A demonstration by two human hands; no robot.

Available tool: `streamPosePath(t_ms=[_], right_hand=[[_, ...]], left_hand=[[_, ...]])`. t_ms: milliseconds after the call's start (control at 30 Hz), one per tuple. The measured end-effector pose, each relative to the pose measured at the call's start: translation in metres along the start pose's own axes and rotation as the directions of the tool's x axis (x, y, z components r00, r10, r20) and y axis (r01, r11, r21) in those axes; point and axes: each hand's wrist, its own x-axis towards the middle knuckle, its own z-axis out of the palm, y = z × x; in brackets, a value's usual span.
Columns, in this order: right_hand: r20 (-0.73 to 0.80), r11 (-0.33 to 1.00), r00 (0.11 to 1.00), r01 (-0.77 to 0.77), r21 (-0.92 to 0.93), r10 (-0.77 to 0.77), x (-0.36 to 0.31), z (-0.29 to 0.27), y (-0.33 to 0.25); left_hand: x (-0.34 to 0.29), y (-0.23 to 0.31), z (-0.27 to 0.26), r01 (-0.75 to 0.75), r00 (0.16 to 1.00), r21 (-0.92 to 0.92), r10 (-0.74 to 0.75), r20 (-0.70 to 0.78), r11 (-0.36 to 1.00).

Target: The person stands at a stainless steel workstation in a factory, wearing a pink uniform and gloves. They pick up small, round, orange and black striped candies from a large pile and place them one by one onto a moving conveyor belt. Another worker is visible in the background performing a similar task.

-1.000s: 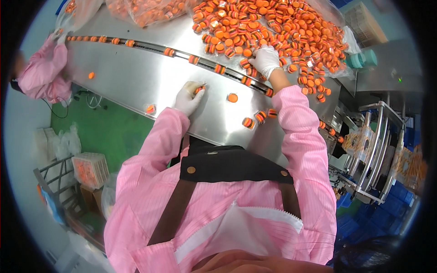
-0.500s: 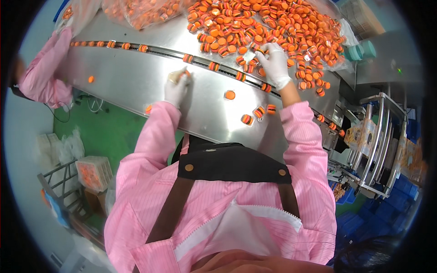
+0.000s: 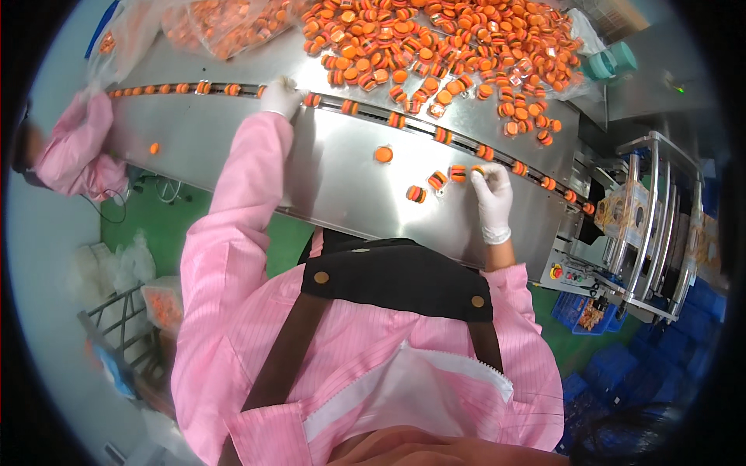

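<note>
My left hand (image 3: 280, 98), in a white glove, reaches over the narrow conveyor (image 3: 373, 113) with its fingers curled. Its fingertips are turned away, so what they hold is hidden. Burger-shaped candies, orange with red and dark layers, ride the belt in single file; one candy (image 3: 311, 100) is just right of that hand. My right hand (image 3: 493, 200), gloved too, is on the near side of the belt, thumb and fingers pinched on a burger-shaped candy (image 3: 477, 168). Just left of it lie several more, including a layered candy (image 3: 437, 180) and a flat-lying candy (image 3: 383, 154).
A large heap of candies (image 3: 435, 54) covers the far side of the steel table (image 3: 334, 175). Clear bags of candies (image 3: 225, 27) lie at far left. A co-worker's pink sleeve (image 3: 74, 159) is at the left end. At right stands a machine with metal rollers (image 3: 645, 225).
My left hand has moved left and away from me onto the conveyor. My right hand has come back from the heap to the near side of the belt and now pinches a candy.
</note>
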Motion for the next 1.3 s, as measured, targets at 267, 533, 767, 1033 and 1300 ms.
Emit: streamPosePath(t_ms=[267, 533, 767, 1033, 1300], right_hand=[[-0.02, 0.978, 0.986, -0.164, 0.127, 0.168, -0.021, -0.012, -0.001], [0.151, 0.955, 0.975, -0.196, 0.224, 0.165, -0.021, 0.011, -0.007], [0.189, 0.935, 0.96, -0.249, 0.253, 0.205, -0.034, 0.01, 0.002], [0.24, 0.926, 0.936, -0.31, 0.214, 0.258, -0.042, 0.025, -0.007], [0.493, 0.793, 0.79, -0.54, 0.281, 0.364, -0.037, 0.079, -0.021]], left_hand=[[-0.043, -0.107, -0.15, -0.146, 0.915, -0.159, 0.194, 0.352, 0.976], [-0.117, -0.098, -0.114, 0.033, 0.844, 0.052, -0.056, 0.534, 0.998], [-0.124, -0.075, -0.097, 0.001, 0.82, 0.236, -0.136, 0.557, 0.972], [-0.139, -0.09, -0.083, -0.123, 0.872, 0.118, 0.051, 0.487, 0.985], [-0.177, 0.003, -0.021, -0.347, 0.935, -0.002, 0.347, 0.07, 0.938]])
